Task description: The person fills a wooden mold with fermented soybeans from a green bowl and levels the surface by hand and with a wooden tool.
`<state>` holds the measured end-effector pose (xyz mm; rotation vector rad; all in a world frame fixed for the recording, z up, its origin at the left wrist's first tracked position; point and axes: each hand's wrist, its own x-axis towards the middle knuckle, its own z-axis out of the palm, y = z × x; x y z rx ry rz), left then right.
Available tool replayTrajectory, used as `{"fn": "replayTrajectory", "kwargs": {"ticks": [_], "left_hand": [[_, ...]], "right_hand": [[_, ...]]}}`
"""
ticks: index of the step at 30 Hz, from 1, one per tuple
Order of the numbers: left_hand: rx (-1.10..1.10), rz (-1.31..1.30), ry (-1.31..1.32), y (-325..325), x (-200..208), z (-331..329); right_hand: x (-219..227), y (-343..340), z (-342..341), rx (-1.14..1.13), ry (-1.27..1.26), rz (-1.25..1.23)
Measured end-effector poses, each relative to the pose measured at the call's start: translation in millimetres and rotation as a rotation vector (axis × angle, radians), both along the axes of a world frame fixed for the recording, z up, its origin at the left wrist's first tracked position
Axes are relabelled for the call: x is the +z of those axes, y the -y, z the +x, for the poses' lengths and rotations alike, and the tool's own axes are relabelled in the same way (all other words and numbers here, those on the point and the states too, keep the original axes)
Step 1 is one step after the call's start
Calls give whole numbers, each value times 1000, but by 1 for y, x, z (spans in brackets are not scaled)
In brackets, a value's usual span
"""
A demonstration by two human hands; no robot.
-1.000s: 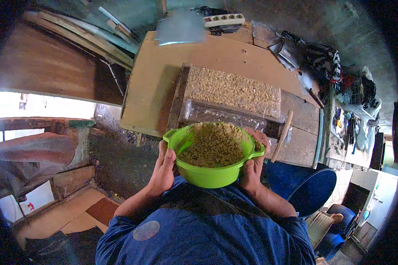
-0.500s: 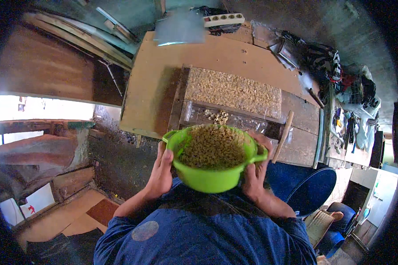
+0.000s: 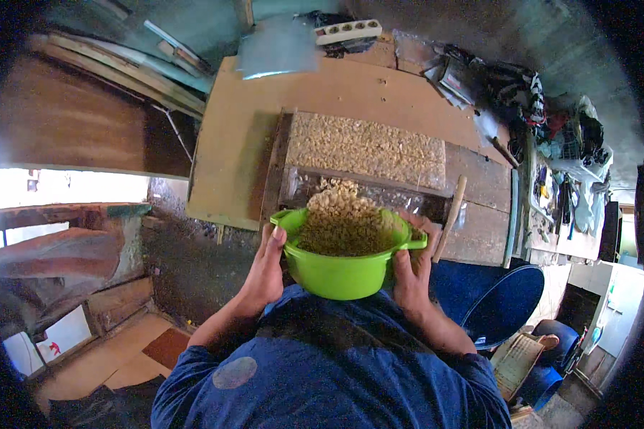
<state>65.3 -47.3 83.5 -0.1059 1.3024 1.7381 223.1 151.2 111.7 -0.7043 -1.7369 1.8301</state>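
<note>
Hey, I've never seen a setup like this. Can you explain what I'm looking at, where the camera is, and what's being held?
There's no machine here, just a person's two bare hands. The camera sits on their head and looks down, so left in the picture is their left. Its wide lens bends straight edges near the rim. The blue shirt at the bottom is theirs.

The left hand and right hand hold a green bowl by its sides, with lumpy grains inside. Beyond it, on the table, lies a wooden frame with a flat slab of pale grains. A wooden stick lies at the right. Toward the back are a power strip and clear plastic.
</note>
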Motion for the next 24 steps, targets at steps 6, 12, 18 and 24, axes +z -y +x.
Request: {"fn": "replayTrajectory", "kwargs": {"ticks": [6,12,18,24], "left_hand": [[-82,48,-111,-19,7,16],[-142,11,83,-34,-23,23],[-131,94,-20,-65,7,34],[-236,116,102,-84,-8,46]], "right_hand": [[5,-6,24,-93,-18,-33],[0,-27,43,-108,75,-13],[17,-42,54,-179,-18,-104],[14,-47,79,-240,1,-11]]}}
